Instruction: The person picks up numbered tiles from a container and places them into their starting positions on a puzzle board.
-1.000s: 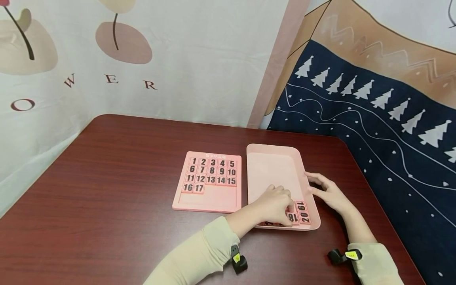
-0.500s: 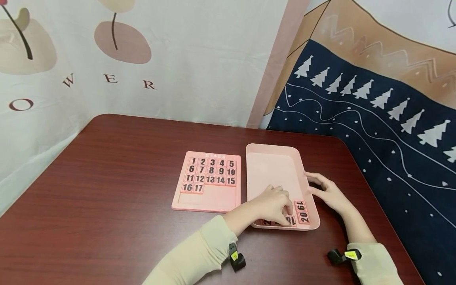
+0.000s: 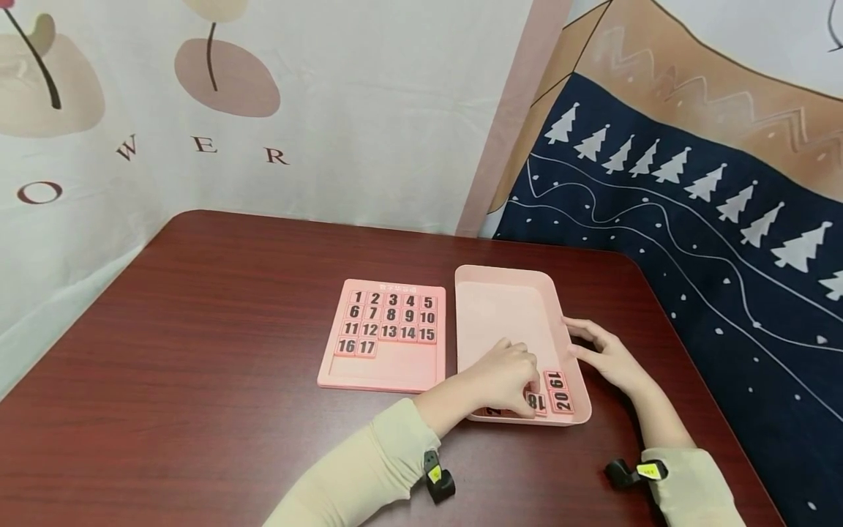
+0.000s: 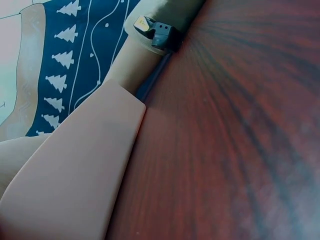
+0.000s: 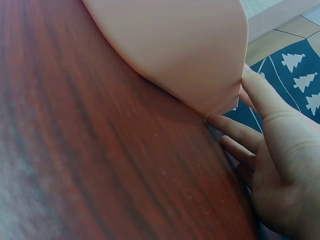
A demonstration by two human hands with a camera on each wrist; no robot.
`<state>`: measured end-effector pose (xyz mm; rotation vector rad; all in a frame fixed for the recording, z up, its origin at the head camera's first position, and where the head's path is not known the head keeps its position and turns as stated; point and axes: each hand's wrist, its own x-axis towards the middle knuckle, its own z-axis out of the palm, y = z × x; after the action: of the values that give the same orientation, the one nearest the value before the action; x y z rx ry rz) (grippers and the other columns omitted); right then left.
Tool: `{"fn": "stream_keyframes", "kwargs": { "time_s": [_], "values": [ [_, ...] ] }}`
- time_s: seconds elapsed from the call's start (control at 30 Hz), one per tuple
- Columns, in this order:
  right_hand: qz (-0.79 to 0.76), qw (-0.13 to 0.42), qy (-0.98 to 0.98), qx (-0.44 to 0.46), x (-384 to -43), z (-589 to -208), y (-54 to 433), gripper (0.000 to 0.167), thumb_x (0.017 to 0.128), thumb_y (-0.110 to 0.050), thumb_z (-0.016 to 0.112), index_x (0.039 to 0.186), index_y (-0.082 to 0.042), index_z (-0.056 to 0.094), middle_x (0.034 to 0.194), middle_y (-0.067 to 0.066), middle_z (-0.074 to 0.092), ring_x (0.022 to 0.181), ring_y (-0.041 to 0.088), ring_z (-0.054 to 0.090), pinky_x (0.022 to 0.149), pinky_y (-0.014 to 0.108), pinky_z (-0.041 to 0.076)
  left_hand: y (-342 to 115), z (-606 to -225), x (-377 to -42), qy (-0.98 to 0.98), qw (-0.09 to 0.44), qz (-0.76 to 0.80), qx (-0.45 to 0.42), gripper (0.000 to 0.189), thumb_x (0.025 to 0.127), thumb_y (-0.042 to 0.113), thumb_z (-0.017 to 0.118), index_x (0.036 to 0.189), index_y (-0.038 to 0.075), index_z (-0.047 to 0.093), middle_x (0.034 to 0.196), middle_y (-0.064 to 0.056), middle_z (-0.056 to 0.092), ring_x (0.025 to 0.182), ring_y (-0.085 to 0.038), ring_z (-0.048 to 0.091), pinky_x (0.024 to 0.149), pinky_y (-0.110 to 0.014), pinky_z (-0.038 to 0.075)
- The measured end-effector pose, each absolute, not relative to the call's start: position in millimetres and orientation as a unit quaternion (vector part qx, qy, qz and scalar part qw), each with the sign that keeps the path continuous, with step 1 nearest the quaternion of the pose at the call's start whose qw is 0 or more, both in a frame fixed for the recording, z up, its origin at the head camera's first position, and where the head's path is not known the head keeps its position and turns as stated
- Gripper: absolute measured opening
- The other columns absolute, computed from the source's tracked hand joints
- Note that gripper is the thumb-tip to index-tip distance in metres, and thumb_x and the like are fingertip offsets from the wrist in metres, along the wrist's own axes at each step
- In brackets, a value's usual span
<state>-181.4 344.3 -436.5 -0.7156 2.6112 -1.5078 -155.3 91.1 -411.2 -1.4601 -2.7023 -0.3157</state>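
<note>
A shallow pink tray point(image 3: 503, 304) stands right of a pink number board point(image 3: 395, 372). My left hand point(image 3: 502, 377) reaches into its near end, thumb and bent fingers pinching the number tile marked 18 point(image 3: 537, 404). Tiles 19 point(image 3: 555, 380) and 20 point(image 3: 561, 401) lie sideways at the tray's right wall; other tiles are partly hidden under the hand. On the outer right side, my right hand point(image 3: 609, 359) touches the tray with relaxed, spread fingers. The right wrist view shows the thumb at the rim and a fingertip point(image 5: 215, 120) low by the base.
On the board, tiles 1 to 17 sit in rows, with bare pink below and beside the last row. Both rest on a dark red wooden table point(image 3: 230, 351). Printed cloths point(image 3: 369, 110) hang behind it.
Tile 18 has shifted slightly left with my left hand, widening its gap from tile 20. The right hand stays at the tray's side.
</note>
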Motion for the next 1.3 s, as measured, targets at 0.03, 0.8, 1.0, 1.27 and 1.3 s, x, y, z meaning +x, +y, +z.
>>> {"fn": "stream_keyframes", "kwargs": {
  "time_s": [0.03, 0.8, 1.0, 1.27, 1.3],
  "values": [
    [-0.487, 0.021, 0.842, -0.231, -181.1, -436.4, 344.4, 0.048, 0.091, 0.002, 0.059, 0.137, 0.004, 0.045, 0.13, 0.028, 0.051, 0.115, -0.004, 0.047, 0.091, 0.014, 0.037, 91.1, -410.9, -155.5, -0.874, 0.026, -0.106, -0.473, 0.027, 0.065, 0.052, 0.08, 0.08, 0.03, 0.075, 0.076, 0.018, 0.053, 0.078, -0.006, 0.044, 0.073, -0.024, 0.031],
    [-0.489, 0.022, 0.842, -0.225, -180.8, -436.3, 344.9, 0.047, 0.092, 0.001, 0.059, 0.136, 0.004, 0.046, 0.129, 0.03, 0.05, 0.114, -0.004, 0.049, 0.091, 0.014, 0.037, 61.3, -373.1, -160.0, -0.859, 0.059, -0.203, -0.466, 0.035, 0.063, 0.048, 0.077, 0.089, 0.024, 0.075, 0.082, 0.015, 0.054, 0.085, -0.005, 0.044, 0.077, -0.023, 0.032],
    [-0.488, 0.023, 0.844, -0.221, -180.7, -436.3, 344.5, 0.048, 0.091, 0.0, 0.06, 0.137, 0.003, 0.046, 0.13, 0.028, 0.051, 0.114, -0.004, 0.048, 0.092, 0.013, 0.035, 37.3, -363.5, -158.5, -0.857, 0.08, -0.23, -0.454, 0.037, 0.063, 0.049, 0.082, 0.087, 0.021, 0.075, 0.081, 0.013, 0.053, 0.087, -0.007, 0.045, 0.075, -0.026, 0.033],
    [-0.494, 0.023, 0.839, -0.227, -181.5, -437.6, 345.4, 0.048, 0.091, 0.001, 0.06, 0.137, 0.004, 0.045, 0.129, 0.029, 0.051, 0.115, -0.004, 0.047, 0.093, 0.012, 0.034, -7.9, -359.1, -156.5, -0.865, 0.087, -0.262, -0.419, 0.033, 0.06, 0.039, 0.082, 0.084, 0.018, 0.073, 0.082, 0.008, 0.056, 0.085, -0.008, 0.043, 0.078, -0.029, 0.034],
    [-0.493, 0.022, 0.839, -0.228, -181.6, -437.7, 345.7, 0.048, 0.091, 0.001, 0.06, 0.137, 0.004, 0.045, 0.129, 0.029, 0.051, 0.115, -0.004, 0.048, 0.093, 0.012, 0.034, -14.4, -359.6, -156.3, -0.866, 0.09, -0.264, -0.414, 0.032, 0.059, 0.038, 0.082, 0.083, 0.018, 0.073, 0.083, 0.008, 0.056, 0.084, -0.009, 0.043, 0.077, -0.029, 0.034]
  ]
}}
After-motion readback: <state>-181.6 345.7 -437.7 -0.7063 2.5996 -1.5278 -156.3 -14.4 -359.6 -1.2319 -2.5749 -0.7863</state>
